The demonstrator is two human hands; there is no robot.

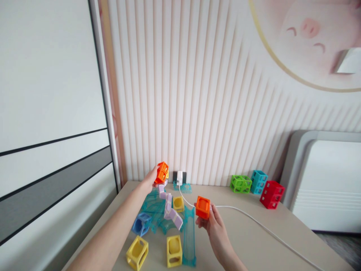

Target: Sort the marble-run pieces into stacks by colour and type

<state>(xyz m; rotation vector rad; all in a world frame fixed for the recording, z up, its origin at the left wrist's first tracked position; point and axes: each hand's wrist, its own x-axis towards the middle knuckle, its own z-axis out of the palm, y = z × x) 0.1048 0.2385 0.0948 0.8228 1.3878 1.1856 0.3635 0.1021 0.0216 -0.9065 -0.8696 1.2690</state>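
The orange cube block [203, 207] is at the right front of the toy pieces, raised in the right hand [213, 226], whose fingers are closed around its side and underside. The orange openwork block stack [161, 172] is farther back and to the left, gripped by the left hand [150, 180] with the arm stretched toward the wall. A yellow piece shows just behind that stack, and a zigzag lilac track [168, 206] runs forward from below it, above translucent teal track pieces [158, 209]. A small yellow block [178, 203] is beside the lilac track, and a blue block [141, 224] is to its left. Two more yellow blocks are nearest the viewer, with a straight teal track [189, 237] just right of one. Near the wall are a white plug [179, 177] with its cable and, well to the right, green [241, 183], blue [258, 181] and red block stacks [272, 194] on the beige tabletop [225, 226]
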